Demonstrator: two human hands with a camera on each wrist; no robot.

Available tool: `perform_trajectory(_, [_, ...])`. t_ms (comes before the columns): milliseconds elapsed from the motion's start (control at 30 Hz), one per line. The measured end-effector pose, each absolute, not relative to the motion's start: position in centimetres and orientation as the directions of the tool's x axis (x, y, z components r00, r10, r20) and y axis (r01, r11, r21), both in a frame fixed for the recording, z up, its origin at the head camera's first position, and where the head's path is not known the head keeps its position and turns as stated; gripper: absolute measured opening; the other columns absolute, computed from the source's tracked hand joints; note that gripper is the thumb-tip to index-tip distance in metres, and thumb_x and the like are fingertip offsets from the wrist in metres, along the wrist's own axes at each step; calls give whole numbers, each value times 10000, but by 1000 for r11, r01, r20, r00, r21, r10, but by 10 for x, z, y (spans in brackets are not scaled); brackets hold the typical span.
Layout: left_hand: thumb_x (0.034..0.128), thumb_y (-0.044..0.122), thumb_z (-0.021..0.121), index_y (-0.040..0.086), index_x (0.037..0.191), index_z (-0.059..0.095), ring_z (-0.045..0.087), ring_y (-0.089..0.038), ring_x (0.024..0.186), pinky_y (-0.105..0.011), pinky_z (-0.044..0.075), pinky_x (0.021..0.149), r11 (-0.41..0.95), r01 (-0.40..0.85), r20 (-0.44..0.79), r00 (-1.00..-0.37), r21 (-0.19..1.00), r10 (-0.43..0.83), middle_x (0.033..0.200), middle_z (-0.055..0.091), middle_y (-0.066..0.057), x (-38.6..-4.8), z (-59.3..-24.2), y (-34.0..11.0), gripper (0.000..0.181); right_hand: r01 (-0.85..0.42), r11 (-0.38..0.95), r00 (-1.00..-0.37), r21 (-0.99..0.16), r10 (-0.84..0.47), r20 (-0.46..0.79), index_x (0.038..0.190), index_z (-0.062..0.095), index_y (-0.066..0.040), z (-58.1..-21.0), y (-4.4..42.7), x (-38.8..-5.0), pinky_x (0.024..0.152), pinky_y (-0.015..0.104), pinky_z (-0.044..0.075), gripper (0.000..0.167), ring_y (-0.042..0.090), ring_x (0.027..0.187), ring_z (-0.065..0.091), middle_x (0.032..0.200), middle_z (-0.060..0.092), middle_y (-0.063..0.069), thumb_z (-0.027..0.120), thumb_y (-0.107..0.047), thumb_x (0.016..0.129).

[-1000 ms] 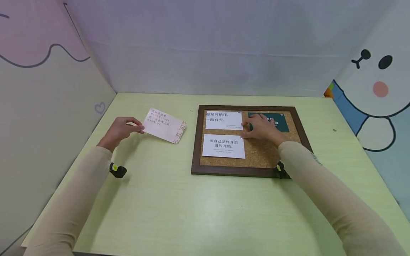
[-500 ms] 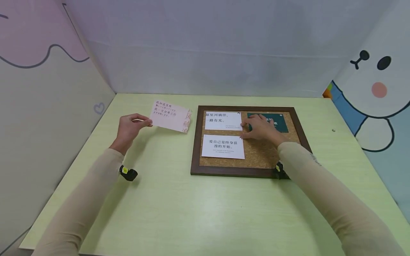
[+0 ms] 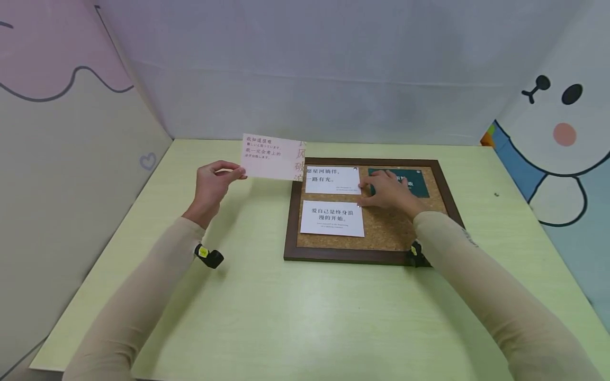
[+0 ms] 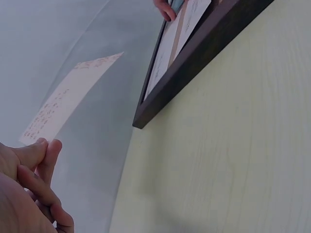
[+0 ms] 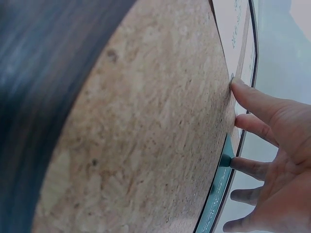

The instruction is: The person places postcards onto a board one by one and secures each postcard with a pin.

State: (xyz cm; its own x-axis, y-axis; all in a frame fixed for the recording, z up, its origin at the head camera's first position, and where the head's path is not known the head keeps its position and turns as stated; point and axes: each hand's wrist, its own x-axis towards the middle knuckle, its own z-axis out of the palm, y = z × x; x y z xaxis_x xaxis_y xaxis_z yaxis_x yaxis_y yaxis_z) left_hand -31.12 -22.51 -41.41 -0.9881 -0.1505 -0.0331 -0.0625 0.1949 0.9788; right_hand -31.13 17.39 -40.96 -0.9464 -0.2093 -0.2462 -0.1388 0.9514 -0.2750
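My left hand pinches the corner of a pale pink card printed with red text. The card is held up above the table, its right end overlapping the upper left of a brown-framed cork board. My right hand lies over the board with fingers spread. In the right wrist view, its thumb touches a small pin at the corner of the lower white card. Other fingertips touch or hover by the upper white card and a dark green card, which the hand partly covers.
The board lies on a pale yellow-green table. A small pin-like item lies on the table to the right of the board. A white curtain hangs behind, and printed panels stand at both sides.
My left hand has moved right and away from me, lifting the pink card and turning it closer to level, up to the board's left edge. My right hand has stayed in place.
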Motion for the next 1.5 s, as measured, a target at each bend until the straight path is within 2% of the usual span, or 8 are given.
perform_trajectory(333, [863,253,756,78,989,694,697,-126,880,-350,230,737,134,-72,-55,-991,988,-124,721,728,85,-311,-417,-197,224,-151,948,-946,-279,-221,-238,1346,576,-195,-410,178,-311,1045,781,46,555,511,1451,86,1574,261,204,702,-457,873])
perform_trajectory(500, [873,211,748,55,981,690,715,-223,934,-357,274,879,107,-73,-60,-991,992,-121,707,724,59,-309,-421,-181,198,-180,942,-945,-283,-245,-214,1392,542,-206,-413,183,-310,1055,770,69,599,494,1456,102,1578,259,196,676,-490,882])
perform_trajectory(667, [882,201,738,65,972,693,701,-165,874,-350,248,756,103,-78,-68,-993,992,-99,729,731,41,-308,-424,-161,169,-182,941,-952,-286,-241,-186,1423,517,-195,-412,199,-305,1047,775,84,606,488,1454,124,1580,266,189,651,-477,904])
perform_trajectory(767, [886,193,733,61,968,689,703,-176,887,-347,249,754,95,-78,-71,-995,992,-70,746,737,18,-307,-426,-150,162,-167,944,-958,-285,-223,-179,1420,517,-171,-409,212,-302,1050,772,84,592,489,1445,148,1574,266,204,647,-451,915])
perform_trajectory(933, [886,180,732,40,965,681,706,-242,971,-327,322,859,105,-80,-77,-997,991,-29,805,750,-71,-305,-430,-131,169,-141,957,-968,-253,-187,-169,1415,516,-145,-404,234,-299,1054,759,124,596,491,1425,193,1561,270,224,662,-430,911])
perform_trajectory(1100, [895,169,721,34,972,683,688,-280,1004,-296,339,745,137,-90,-90,-996,986,-10,934,744,-180,-303,-435,-113,160,-96,968,-974,-232,-139,-178,1429,491,-114,-400,258,-296,1020,791,114,650,509,1405,195,1551,276,239,660,-456,904])
perform_trajectory(1333, [905,181,709,35,974,684,679,-271,959,-273,374,655,183,-101,-108,-994,978,30,982,735,-146,-295,-434,-81,163,-24,980,-979,-195,-63,-193,1430,462,-60,-394,299,-283,978,812,139,692,558,1350,235,1510,295,299,608,-503,920])
perform_trajectory(1500, [897,202,717,53,943,695,596,-225,930,-293,361,692,235,-115,-131,-990,965,58,1069,664,-95,-286,-431,-56,158,22,981,-981,-191,-16,-193,1407,471,-28,-393,325,-270,968,810,157,699,564,1322,262,1478,318,320,581,-523,925])
